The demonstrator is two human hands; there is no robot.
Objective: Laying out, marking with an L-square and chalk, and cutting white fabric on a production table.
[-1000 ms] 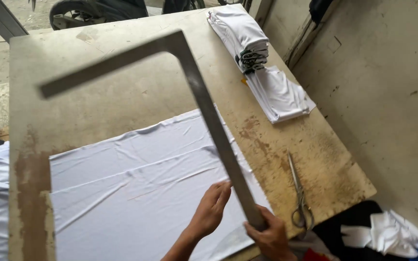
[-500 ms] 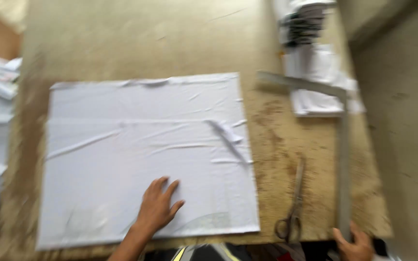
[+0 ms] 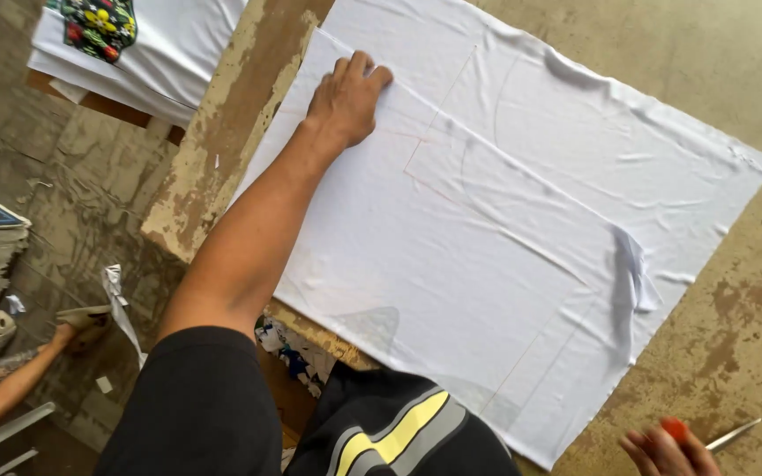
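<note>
on the table (image 3: pixel 751 353), left hand (image 3: pixel 346 99) flat, fingers spread, pins the cloth (image 3: pixel 504 220) at one corner only; right hand (image 3: pixel 663 445), grip unclear, could drag it into wrinkles.

The white cloth (image 3: pixel 522 220) filling the middle of the frame is plain, crossed only by thin reddish-brown drawn lines, some straight and some curved. The tabletop (image 3: pixel 734 326) beneath it is tan, mottled with darker brown stains at lower right, and its edge at upper left shows flaking cream paint over bare wood. In the upper left corner lies a folded white garment (image 3: pixel 160 53) bearing a dark print with red, yellow and green spots. The sleeve (image 3: pixel 196 405) at the bottom is black; the garment beside it (image 3: pixel 399 432) is black with yellow and grey stripes. At lower right, a small red object (image 3: pixel 674 429) shows by the fingers. The floor (image 3: pixel 55 176) on the left is grey-brown.
</note>
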